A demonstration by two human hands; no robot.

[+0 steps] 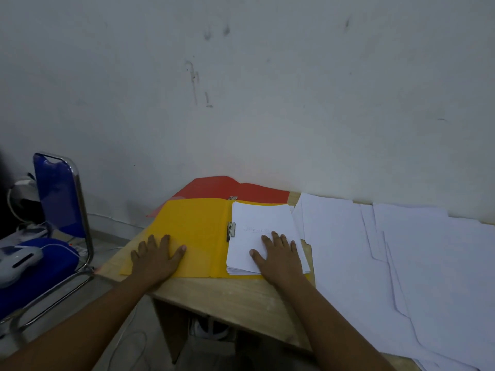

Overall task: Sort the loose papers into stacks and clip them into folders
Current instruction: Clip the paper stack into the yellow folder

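An open yellow folder (198,223) lies flat at the left end of the wooden table (235,298). A stack of white papers (262,218) rests on its right half, next to a metal clip (231,230) at the spine. My left hand (158,257) lies flat, fingers spread, on the folder's left flap. My right hand (278,253) presses flat on the paper stack. A red folder (227,187) lies open underneath, sticking out behind the yellow one. Loose white papers (401,263) are spread over the right part of the table.
A blue chair with a metal frame (59,194) stands left of the table, with a white device (18,259) on its seat. The wall rises right behind the table. Cables lie on the floor below.
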